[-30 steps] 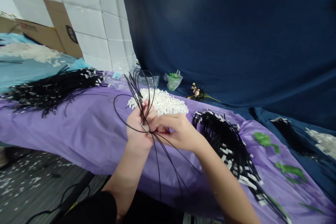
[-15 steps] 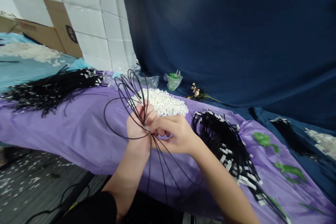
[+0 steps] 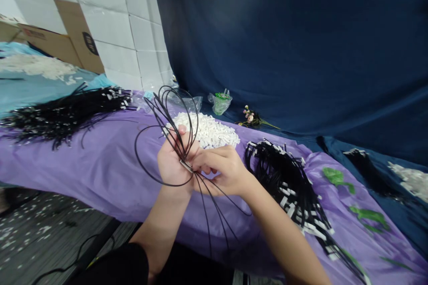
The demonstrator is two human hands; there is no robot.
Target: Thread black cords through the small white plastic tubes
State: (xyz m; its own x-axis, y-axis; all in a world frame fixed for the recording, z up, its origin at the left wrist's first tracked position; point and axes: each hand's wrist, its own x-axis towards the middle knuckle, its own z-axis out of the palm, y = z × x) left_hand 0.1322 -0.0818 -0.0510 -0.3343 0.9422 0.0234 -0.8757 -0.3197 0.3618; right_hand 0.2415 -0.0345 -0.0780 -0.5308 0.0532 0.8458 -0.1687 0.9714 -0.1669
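Observation:
My left hand (image 3: 172, 162) is closed around several looped black cords (image 3: 166, 107), whose loops rise above its fingers. My right hand (image 3: 222, 167) pinches at the silvery metal ends (image 3: 186, 166) of the cords, against the left palm. Loose cord lengths hang below both hands, and one wide loop curves out to the left. Just behind the hands lies a heap of small white pieces (image 3: 216, 131) on the purple cloth (image 3: 117, 160).
A pile of black cords (image 3: 67, 113) with white tags lies left; another bundle (image 3: 284, 173) is at the right. Behind are a plastic bag (image 3: 220, 101), artificial flowers (image 3: 250, 116), cardboard boxes (image 3: 53, 44) and a blue curtain (image 3: 294, 44). Green scraps (image 3: 369, 217) lie far right.
The cord loops have spread and shifted slightly to the right above my left hand. My left hand has turned a little, showing more of its palm and the metal ends.

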